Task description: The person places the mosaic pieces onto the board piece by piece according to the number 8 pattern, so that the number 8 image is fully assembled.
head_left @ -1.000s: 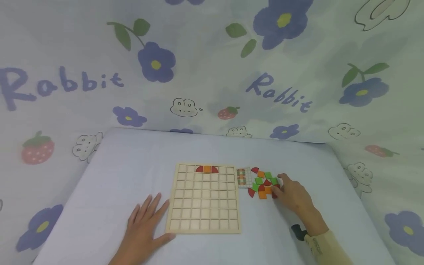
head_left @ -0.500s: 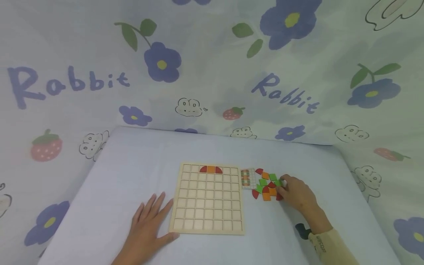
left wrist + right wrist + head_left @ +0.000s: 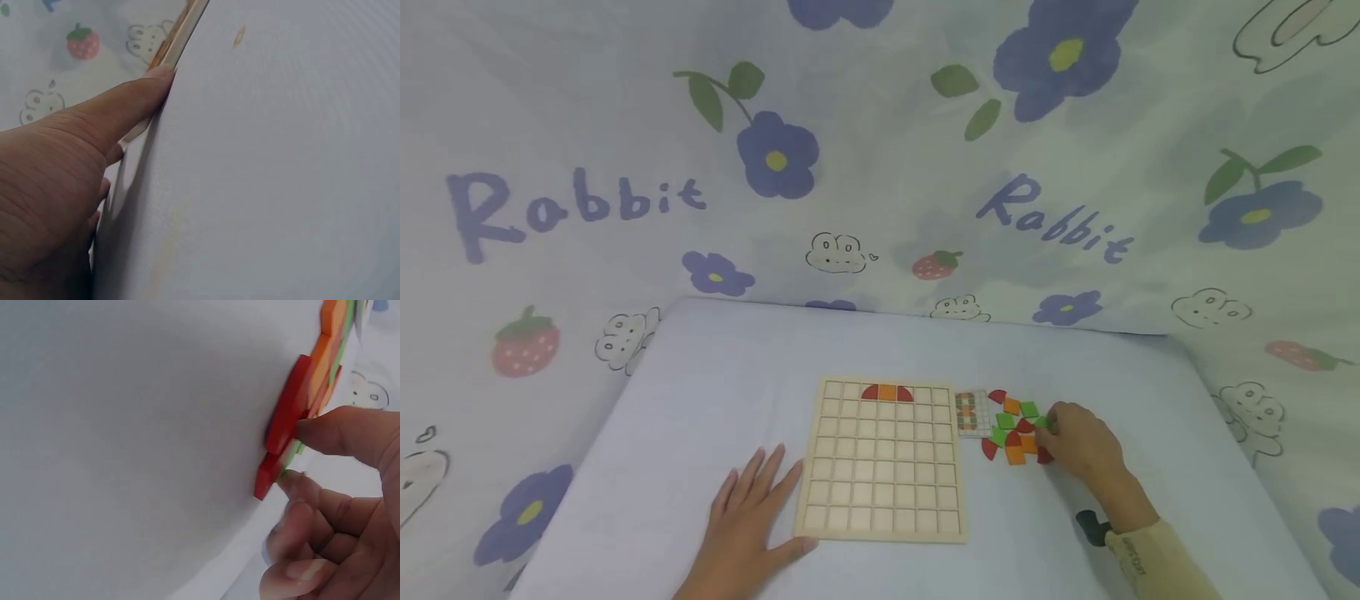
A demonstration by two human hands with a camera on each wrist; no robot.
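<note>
My left hand (image 3: 741, 525) lies spread on the table, its thumb and fingertips at the left edge and corner of a wooden grid board (image 3: 883, 471). In the board's top row sit a red quarter-circle tile (image 3: 871, 392), an orange square tile (image 3: 887, 392) and another red quarter-circle (image 3: 906, 394). My right hand (image 3: 1086, 446) is at the right side of a loose tile pile, thumb and index finger pinching a green square tile (image 3: 289, 456) at its edges. Just under the thumb, red tiles (image 3: 289, 406) overlap in the right wrist view.
A small pattern card (image 3: 973, 414) lies against the board's right edge. Beside it are several loose tiles, among them an orange square (image 3: 1016, 456) and a green square (image 3: 1028, 409). A printed cloth wall (image 3: 880, 167) rises behind the white table (image 3: 760, 350).
My right thumb and index finger have drawn closer together around the green tile. The left hand stays at the board's edge. The head view has shifted slightly.
</note>
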